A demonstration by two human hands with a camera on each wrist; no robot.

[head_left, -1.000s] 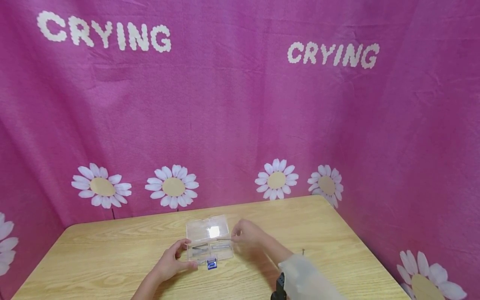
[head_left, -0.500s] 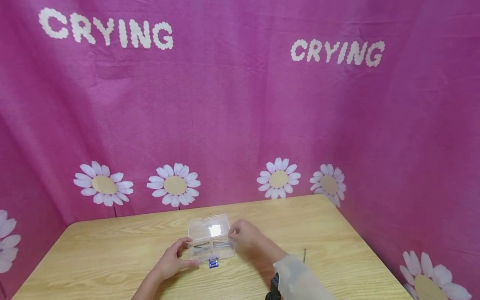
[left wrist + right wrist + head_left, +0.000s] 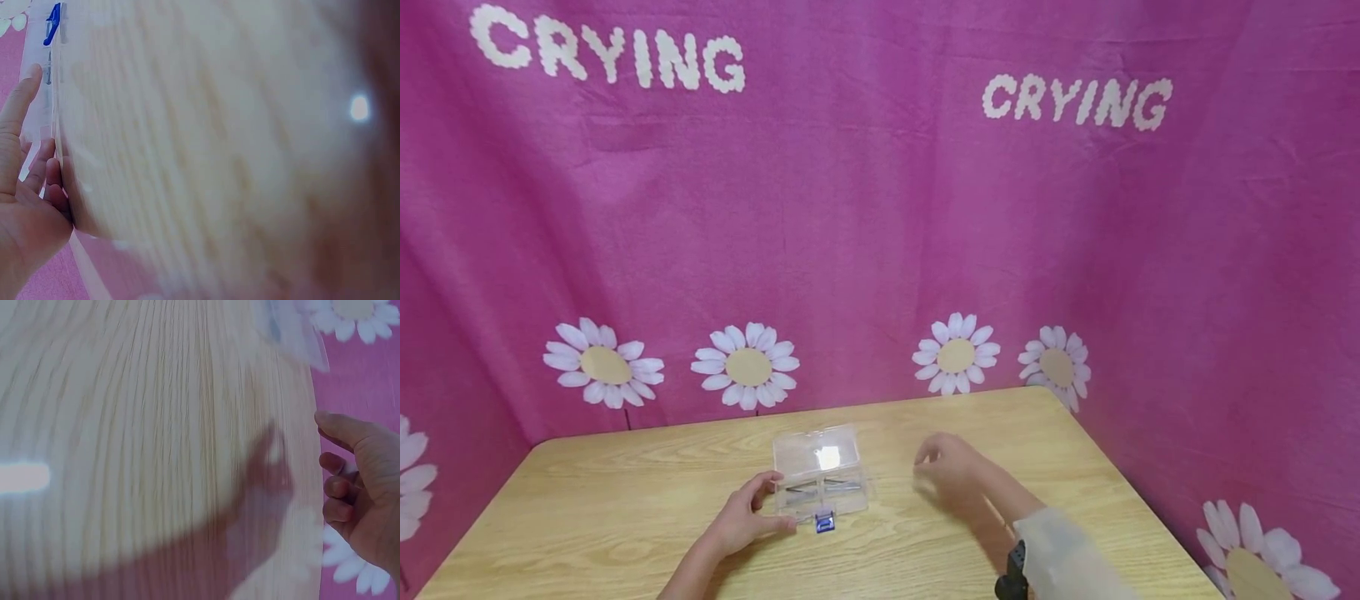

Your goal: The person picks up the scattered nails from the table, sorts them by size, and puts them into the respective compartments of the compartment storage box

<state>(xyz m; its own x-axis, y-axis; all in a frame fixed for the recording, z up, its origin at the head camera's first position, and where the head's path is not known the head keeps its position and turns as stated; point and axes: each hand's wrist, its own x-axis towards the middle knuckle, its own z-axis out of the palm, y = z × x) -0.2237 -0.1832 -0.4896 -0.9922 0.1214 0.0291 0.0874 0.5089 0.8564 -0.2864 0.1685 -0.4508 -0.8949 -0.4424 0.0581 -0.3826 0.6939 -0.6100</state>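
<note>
A clear plastic compartment box (image 3: 845,502) stands with its lid (image 3: 793,455) raised at the back and a blue latch (image 3: 825,522) at the front. Thin metal pieces (image 3: 842,484) that look like nails or screws lie in its compartments. My left hand (image 3: 747,518) holds the box's left side, thumb at the front corner and fingers farther back; the left wrist view shows this hand (image 3: 28,206) along the box edge. Right of the box, my right hand (image 3: 951,467) is above the table, fingers loosely bent. In the right wrist view nothing shows between its fingers (image 3: 340,428).
The wood-grain table (image 3: 647,500) is bordered by a pink curtain (image 3: 850,208) with daisies at the back and sides. A black device (image 3: 1013,573) sits at the right wrist beside a pale sleeve (image 3: 1060,554).
My right hand has left the box's right side and moved right. A thin nail-like piece seen on the table at right is now hidden by the right arm. My left hand stays at the box.
</note>
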